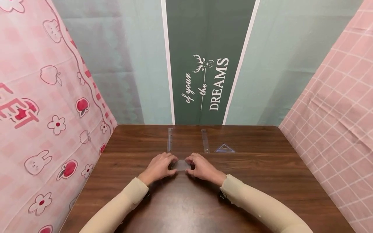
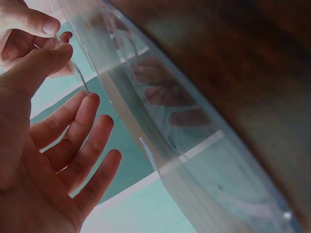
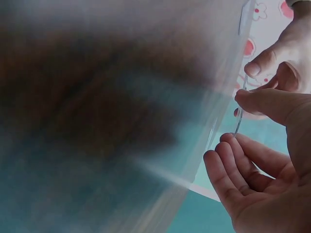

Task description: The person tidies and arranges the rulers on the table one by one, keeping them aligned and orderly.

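Dark wood counter (image 1: 177, 207), rulers (image 1: 205, 140) toward far edge; left grip (image 1: 159, 167), right grip (image 1: 204, 168) both pinching clear plastic piece (image 1: 181, 165) between them (thin, that). Positioning step, seemingly; next move likely wants level, even set-down.

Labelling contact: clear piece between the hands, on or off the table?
Off: wrist views show left hand and right hand pinching the clear piece, with a gap to the table.

From my remote seat, I see on the table (image 1: 276, 168) a first ruler (image 1: 170, 140), to its right a second ruler (image 1: 205, 141), further right a set square (image 1: 225, 149), and before them, between left hand (image 1: 159, 167) and right hand (image 1: 204, 167), the held piece (image 1: 181, 165).
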{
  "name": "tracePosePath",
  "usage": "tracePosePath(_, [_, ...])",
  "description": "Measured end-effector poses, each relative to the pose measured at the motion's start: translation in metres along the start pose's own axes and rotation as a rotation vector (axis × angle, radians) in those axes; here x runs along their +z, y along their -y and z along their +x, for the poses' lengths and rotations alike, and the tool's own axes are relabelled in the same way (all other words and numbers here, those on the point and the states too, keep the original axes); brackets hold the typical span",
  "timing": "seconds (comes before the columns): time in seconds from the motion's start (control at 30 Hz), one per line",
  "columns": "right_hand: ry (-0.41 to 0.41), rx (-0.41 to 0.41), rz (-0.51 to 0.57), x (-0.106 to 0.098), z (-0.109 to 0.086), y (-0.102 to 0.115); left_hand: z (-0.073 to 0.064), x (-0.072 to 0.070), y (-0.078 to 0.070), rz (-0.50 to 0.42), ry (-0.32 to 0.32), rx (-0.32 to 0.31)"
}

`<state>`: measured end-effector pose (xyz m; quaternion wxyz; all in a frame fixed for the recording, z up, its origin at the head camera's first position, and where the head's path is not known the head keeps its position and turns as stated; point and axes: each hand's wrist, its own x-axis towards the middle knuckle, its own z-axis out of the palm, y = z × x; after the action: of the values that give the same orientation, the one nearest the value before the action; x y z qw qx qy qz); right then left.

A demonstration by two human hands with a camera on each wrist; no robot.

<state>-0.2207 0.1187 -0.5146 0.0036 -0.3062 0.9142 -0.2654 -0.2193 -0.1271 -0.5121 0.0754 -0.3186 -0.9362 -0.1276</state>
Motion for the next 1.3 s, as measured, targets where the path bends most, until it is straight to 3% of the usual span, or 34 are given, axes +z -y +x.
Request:
tracePosePath(0.47, [0.03,-0.021,0.013,0.014,-0.013,0.006,-0.019,0.002,-0.005,0.031,0.03,0.043])
tracePosePath(1.3, [0.116,-0.025,-0.083,0.014,-0.023,0.019,-0.026,-0.003,-0.012,0.065,0.098,0.074])
